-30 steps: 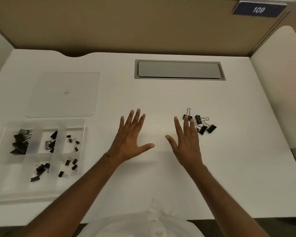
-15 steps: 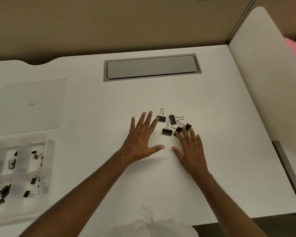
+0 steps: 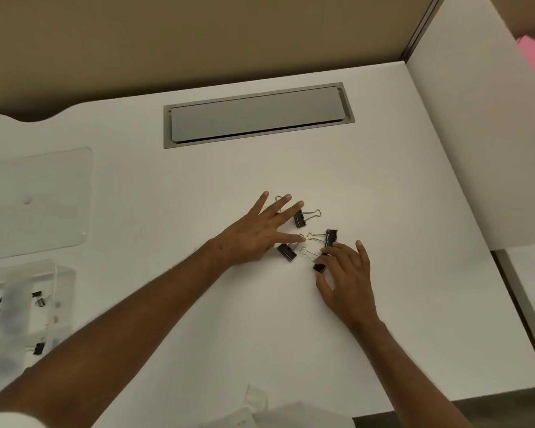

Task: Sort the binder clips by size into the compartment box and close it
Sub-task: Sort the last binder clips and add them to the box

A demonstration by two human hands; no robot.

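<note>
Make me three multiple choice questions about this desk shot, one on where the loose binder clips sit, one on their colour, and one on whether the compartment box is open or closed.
1. Where do the loose binder clips lie?
A. Inside the grey cable hatch
B. On the white desk between the two hands
C. On the clear lid

2. What colour are the clip bodies?
A. Black
B. Red
C. Blue

3. What state is the compartment box in?
A. Closed with its lid on
B. Turned upside down
C. Open, with its lid lying apart

Answers: 1 B, the clips sit on the desk by the fingertips of the left hand and right hand. 2 A, each body is black with silver wire handles. 3 C, the clear lid lies flat on the desk behind the box, and clips show in the open compartments.
</note>
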